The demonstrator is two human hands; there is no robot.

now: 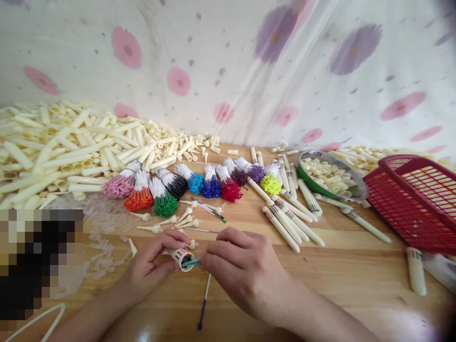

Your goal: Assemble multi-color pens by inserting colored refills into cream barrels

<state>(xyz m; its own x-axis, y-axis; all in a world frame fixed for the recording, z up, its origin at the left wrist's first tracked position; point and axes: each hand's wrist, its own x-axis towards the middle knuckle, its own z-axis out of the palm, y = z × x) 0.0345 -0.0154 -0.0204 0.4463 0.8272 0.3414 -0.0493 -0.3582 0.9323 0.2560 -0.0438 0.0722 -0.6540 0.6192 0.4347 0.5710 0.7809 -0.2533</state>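
My left hand (149, 266) is closed around a cream pen barrel (180, 258), its open end facing right. My right hand (242, 268) pinches a thin teal refill (191, 262) whose tip sits at the barrel's mouth. A purple-tipped refill (204, 303) lies on the wooden table (356, 280) just below my hands. Beyond them stand several bundles of coloured refills: pink (119, 185), orange (139, 197), green (164, 202), black (176, 185), light blue (194, 180), dark blue (211, 186), red (230, 189), purple (254, 172) and yellow-green (270, 183).
A heap of cream barrels (53, 152) fills the back left. Assembled pens (288, 221) lie right of centre, beside a green-rimmed metal bowl (354, 192) of small cream parts. A red plastic basket (416, 199) stands at the right. Small cream tips (178, 221) and loose refills (210, 209) lie scattered.
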